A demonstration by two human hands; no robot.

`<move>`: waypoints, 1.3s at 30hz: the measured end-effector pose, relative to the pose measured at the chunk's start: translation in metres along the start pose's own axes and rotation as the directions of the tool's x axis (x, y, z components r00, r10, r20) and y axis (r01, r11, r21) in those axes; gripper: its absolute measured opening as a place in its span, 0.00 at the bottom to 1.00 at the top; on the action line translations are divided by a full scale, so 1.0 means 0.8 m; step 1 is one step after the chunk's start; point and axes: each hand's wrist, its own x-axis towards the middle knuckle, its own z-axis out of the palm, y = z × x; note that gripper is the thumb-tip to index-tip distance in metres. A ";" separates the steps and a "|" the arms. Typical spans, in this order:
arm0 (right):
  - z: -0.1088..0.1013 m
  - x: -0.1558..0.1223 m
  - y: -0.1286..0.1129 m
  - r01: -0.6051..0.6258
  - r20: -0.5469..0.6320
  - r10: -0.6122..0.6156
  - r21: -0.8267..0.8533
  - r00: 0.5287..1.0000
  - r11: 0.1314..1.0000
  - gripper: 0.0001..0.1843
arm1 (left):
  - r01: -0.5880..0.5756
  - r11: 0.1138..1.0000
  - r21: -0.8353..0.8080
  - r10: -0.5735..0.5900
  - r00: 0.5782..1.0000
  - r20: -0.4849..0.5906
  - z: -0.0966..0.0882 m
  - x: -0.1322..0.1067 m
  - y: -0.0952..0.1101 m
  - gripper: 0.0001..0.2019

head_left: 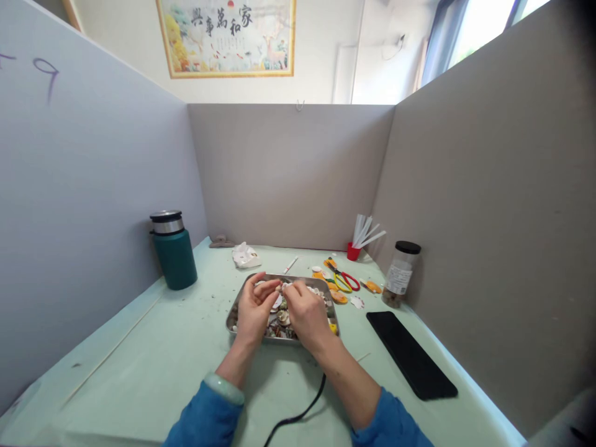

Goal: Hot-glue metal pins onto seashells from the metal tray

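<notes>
Pinching a small pale piece [278, 288], left hand [252, 308] faces right hand [306, 311], whose fingers curl inward, grip unclear.

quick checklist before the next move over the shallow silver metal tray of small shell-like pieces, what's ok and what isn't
1. Left hand and right hand both over the shallow silver metal tray: ok.
2. Small pale piece at the fingertips firmly gripped: cannot tell, too small.
3. Hand tool with red and yellow handles lying outside the tray: ok, on the table beyond its far right corner.
4. Space before the tray free of cords: not ok, a thin black cable runs between the forearms.
5. Teal bottle with silver-and-black top upright, apart from the hands: ok.
</notes>
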 end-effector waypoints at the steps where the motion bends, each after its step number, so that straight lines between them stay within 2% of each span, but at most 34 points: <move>1: 0.000 0.000 -0.001 0.002 -0.002 -0.002 0.002 1.000 1.000 0.06 | -0.002 1.000 0.000 0.002 1.000 -0.001 0.000 0.000 0.000 0.25; 11: 0.001 0.001 0.000 0.005 0.003 -0.005 0.016 1.000 1.000 0.05 | 0.016 1.000 0.000 -0.016 1.000 -0.008 0.000 -0.001 0.002 0.27; 19: 0.000 0.002 -0.003 -0.001 0.062 0.001 0.009 0.998 1.000 0.07 | 0.029 0.999 -0.026 -0.030 0.999 -0.018 0.001 0.002 0.006 0.27; 23: -0.008 0.006 -0.005 -0.041 0.122 0.039 0.015 0.992 0.999 0.09 | 0.049 0.999 -0.017 -0.049 0.998 -0.037 0.001 0.004 0.003 0.28; 26: -0.022 0.011 0.004 -0.097 0.174 0.094 0.010 0.980 0.995 0.11 | 0.060 0.998 -0.002 -0.060 0.996 -0.062 -0.002 0.007 -0.001 0.28; 29: -0.041 0.011 0.022 -0.174 0.250 0.182 -0.054 0.951 0.983 0.13 | 0.068 0.997 0.021 -0.066 0.994 -0.085 -0.008 0.009 -0.006 0.27; 33: -0.061 -0.003 0.039 -0.216 0.390 0.276 -0.192 0.879 0.957 0.15 | 0.068 0.995 0.069 -0.060 0.993 -0.104 -0.011 0.011 -0.009 0.27; 36: -0.064 -0.015 0.037 -0.193 0.481 0.290 -0.243 0.828 0.951 0.19 | 0.059 0.991 0.124 -0.046 0.994 -0.102 -0.008 0.014 -0.010 0.25; 39: -0.061 -0.022 0.032 -0.182 0.516 0.292 -0.254 0.805 0.950 0.17 | 0.044 0.980 0.194 -0.033 0.998 -0.058 -0.002 0.020 -0.013 0.24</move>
